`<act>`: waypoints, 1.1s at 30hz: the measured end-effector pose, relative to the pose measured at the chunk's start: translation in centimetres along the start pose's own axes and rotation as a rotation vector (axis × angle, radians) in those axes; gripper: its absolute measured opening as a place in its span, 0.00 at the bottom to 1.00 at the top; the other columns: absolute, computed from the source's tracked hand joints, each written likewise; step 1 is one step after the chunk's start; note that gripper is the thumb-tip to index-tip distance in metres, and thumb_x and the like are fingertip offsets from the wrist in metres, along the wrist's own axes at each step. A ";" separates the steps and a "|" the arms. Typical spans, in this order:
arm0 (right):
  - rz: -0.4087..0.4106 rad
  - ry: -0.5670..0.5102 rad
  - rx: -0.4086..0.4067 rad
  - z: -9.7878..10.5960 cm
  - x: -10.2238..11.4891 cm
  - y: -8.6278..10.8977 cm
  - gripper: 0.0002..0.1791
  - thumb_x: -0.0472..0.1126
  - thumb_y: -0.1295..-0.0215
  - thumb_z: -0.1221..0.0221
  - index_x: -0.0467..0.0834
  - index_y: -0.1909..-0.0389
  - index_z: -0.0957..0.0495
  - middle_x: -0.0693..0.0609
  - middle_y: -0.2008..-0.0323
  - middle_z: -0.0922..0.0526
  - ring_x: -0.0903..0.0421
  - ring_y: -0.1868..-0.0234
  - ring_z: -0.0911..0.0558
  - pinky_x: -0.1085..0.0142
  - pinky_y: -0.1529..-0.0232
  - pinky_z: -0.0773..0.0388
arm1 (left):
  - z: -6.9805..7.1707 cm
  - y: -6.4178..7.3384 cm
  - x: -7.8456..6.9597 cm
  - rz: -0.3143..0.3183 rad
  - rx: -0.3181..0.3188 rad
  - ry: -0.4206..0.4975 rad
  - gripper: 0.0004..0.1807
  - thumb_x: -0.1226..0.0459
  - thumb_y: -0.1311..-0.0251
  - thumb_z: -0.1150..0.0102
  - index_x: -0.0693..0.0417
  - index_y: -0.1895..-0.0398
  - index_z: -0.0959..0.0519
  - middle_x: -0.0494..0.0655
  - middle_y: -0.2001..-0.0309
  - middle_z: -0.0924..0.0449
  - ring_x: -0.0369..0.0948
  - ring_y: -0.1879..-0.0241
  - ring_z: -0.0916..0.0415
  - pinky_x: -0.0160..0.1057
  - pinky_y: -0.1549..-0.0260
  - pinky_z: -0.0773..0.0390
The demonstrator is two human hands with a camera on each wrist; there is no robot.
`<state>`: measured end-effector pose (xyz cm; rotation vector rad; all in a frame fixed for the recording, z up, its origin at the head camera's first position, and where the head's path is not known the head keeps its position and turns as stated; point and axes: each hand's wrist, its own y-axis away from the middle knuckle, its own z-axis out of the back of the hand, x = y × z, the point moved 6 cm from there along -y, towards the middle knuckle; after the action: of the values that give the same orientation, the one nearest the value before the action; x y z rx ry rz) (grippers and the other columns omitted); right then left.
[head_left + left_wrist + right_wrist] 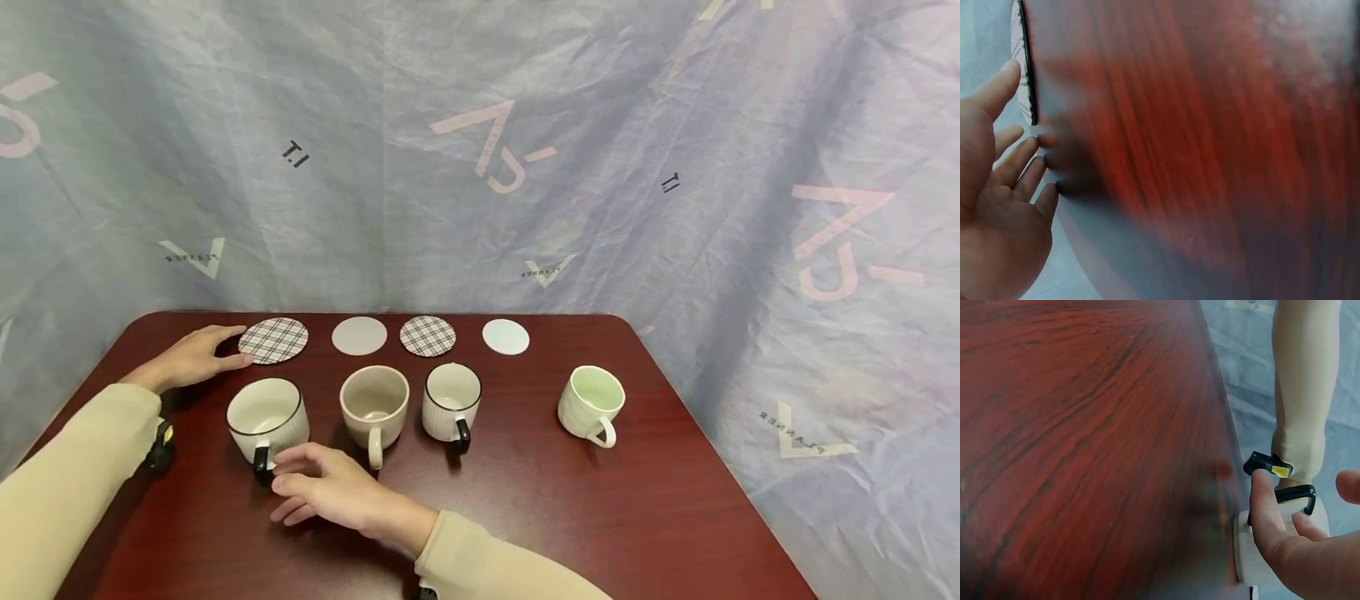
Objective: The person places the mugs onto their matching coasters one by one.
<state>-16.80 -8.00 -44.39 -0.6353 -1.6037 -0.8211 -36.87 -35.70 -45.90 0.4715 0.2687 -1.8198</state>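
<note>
At the far left of the table, my left hand [197, 357] lies beside a round plaid coaster [273, 341], thumb and forefinger spread at its left edge. The left wrist view has the thumb [1005, 89] right at the rim of this coaster [1025, 75], the other fingers loosely extended. My right hand [337, 492] is next to the black handle [262, 463] of a white ribbed mug [268, 415], fingers apart and relaxed. In the right wrist view, that mug's handle [1297, 494] appears just behind the fingers, which are not closed round it.
To the right stand a beige mug [375, 404], a smaller white mug with a black handle [450, 404] and a pale green mug [591, 404]. Along the back edge lie a grey coaster [359, 336], a second plaid coaster [427, 336] and a pale blue coaster [506, 337]. A curtain [480, 233] hangs behind.
</note>
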 end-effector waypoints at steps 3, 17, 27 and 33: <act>-0.007 -0.004 -0.014 -0.2 -0.3 -0.3 0.16 0.35 0.24 0.41 0.38 0.38 0.22 0.56 0.54 0.15 0.45 0.60 0.08 0.62 0.60 0.11 | -0.1 -0.1 0.2 -0.007 -0.001 0.008 0.45 0.51 0.26 0.36 0.78 0.24 0.40 0.85 0.29 0.42 0.77 0.29 0.45 0.76 0.34 0.42; -0.033 -0.009 -0.066 -0.8 -1.0 -1.4 0.12 0.36 0.25 0.40 0.42 0.44 0.19 0.54 0.58 0.12 0.42 0.61 0.08 0.62 0.62 0.11 | -0.6 0.1 0.3 -0.024 0.010 0.010 0.41 0.54 0.23 0.40 0.78 0.24 0.40 0.84 0.29 0.44 0.79 0.30 0.49 0.78 0.35 0.45; -0.025 -0.029 -0.087 -1.5 -0.8 -2.0 0.12 0.37 0.24 0.41 0.42 0.44 0.19 0.52 0.56 0.11 0.39 0.59 0.08 0.60 0.61 0.10 | -0.6 0.1 0.6 -0.023 0.005 -0.006 0.41 0.52 0.22 0.40 0.77 0.24 0.40 0.82 0.30 0.44 0.79 0.31 0.49 0.79 0.36 0.44; 0.010 -0.085 -0.037 -2.1 -0.5 -2.4 0.12 0.38 0.21 0.46 0.35 0.48 0.19 0.41 0.52 0.10 0.29 0.54 0.11 0.57 0.58 0.10 | -0.5 0.0 0.1 -0.021 0.003 -0.005 0.40 0.54 0.22 0.41 0.78 0.24 0.40 0.82 0.30 0.43 0.79 0.32 0.49 0.79 0.37 0.43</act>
<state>-17.28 -11.07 -45.11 -0.7124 -1.6642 -0.8272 -36.83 -35.55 -46.43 0.4683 0.2685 -1.8414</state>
